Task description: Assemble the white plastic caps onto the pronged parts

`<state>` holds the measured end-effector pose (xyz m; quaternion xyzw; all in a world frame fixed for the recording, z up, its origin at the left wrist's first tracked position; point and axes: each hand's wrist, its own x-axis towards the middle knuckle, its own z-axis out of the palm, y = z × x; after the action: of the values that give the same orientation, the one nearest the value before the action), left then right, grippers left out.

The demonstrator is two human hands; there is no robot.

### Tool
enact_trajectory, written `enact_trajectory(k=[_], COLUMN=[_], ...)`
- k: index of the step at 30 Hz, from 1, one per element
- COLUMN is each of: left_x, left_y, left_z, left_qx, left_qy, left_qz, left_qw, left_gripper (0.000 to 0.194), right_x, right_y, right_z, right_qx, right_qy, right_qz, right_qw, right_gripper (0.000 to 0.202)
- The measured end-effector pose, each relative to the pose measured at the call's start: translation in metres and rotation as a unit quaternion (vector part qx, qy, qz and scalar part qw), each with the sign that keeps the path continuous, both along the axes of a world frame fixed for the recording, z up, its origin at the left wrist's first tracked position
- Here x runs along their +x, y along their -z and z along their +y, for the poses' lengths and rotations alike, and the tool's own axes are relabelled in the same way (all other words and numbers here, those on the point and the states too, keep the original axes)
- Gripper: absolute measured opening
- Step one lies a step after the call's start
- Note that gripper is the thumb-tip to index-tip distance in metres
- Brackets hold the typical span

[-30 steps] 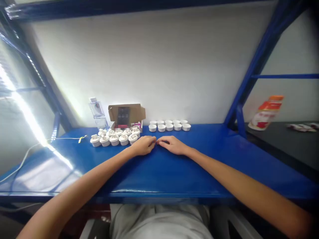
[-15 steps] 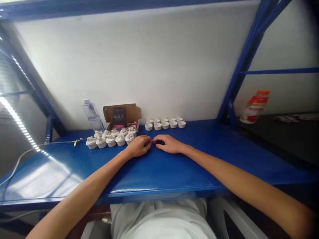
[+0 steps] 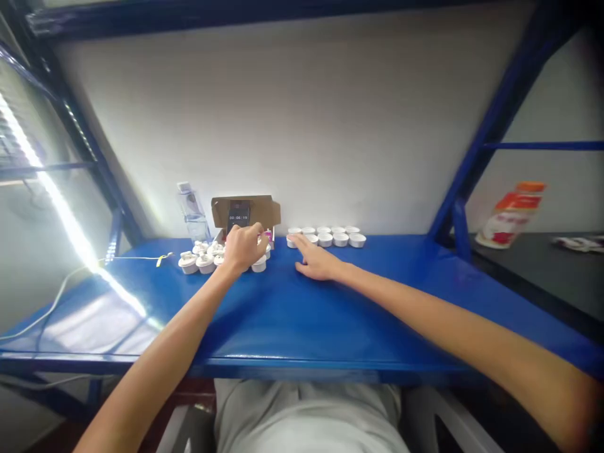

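My left hand [image 3: 244, 247] is over the right end of a group of white cups [image 3: 189, 263] topped with white fittings. Its fingers curve downward and look apart, with nothing visible in them; the hand hides some of the cups. One cup [image 3: 259, 264] shows just below its fingertips. My right hand [image 3: 315, 257] is open, thumb spread from the fingers. Its fingertips reach the left end of two rows of small white open cups [image 3: 357, 240]; whether they touch the nearest one [image 3: 291, 242], I cannot tell.
Behind the left group stands an open cardboard box [image 3: 268, 211] with a phone [image 3: 238, 214] showing a timer. A clear bottle [image 3: 193, 214] stands left of it. A white cable [image 3: 136, 257] crosses the blue table [image 3: 292, 327]. Right, beyond a blue post [image 3: 462, 226], is a red-and-white bottle [image 3: 512, 214].
My hands, close together on the table before, have moved apart and forward: the left to the topped cups, the right to the open cups. The view has shifted slightly.
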<state>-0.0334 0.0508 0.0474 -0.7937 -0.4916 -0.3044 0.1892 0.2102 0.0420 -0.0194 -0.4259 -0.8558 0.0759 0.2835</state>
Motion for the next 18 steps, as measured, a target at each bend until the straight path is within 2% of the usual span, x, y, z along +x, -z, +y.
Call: enact_trajectory(k=[3,7,10,13,15,18], left_x=[-0.006,-0.006,-0.003,0.002,0.005,0.008], left_y=[0.0,0.004,0.008,0.009,0.01,0.012], left_z=[0.0,-0.001,-0.001,-0.004,-0.005,-0.006], left_qx=[-0.034,-0.089,-0.121,-0.141,-0.168,-0.245], left_qy=[-0.024,-0.01,0.05,0.122,0.172,0.227], left_qz=[0.007,-0.001,-0.012,-0.047,-0.1,-0.179], left_qw=[0.999,0.996,0.991,0.981,0.965,0.925], left_gripper=[0.024,0.023,0.022,0.019,0.017,0.021], right_x=[-0.017,-0.022,-0.015,-0.009,-0.007,-0.007], right_y=[-0.007,-0.001,0.007,0.008,0.005,0.0], right_z=[0.014,0.011,0.002,-0.003,-0.002,0.0], right_qx=[-0.011,-0.05,-0.031,-0.009,-0.006,-0.019], right_qy=[0.05,0.105,0.107,0.085,0.075,0.09], right_qz=[-0.023,-0.027,0.004,0.029,0.057,0.155], right_qw=[0.998,0.993,0.994,0.996,0.996,0.984], right_gripper=[0.09,0.088,0.079,0.052,0.037,0.038])
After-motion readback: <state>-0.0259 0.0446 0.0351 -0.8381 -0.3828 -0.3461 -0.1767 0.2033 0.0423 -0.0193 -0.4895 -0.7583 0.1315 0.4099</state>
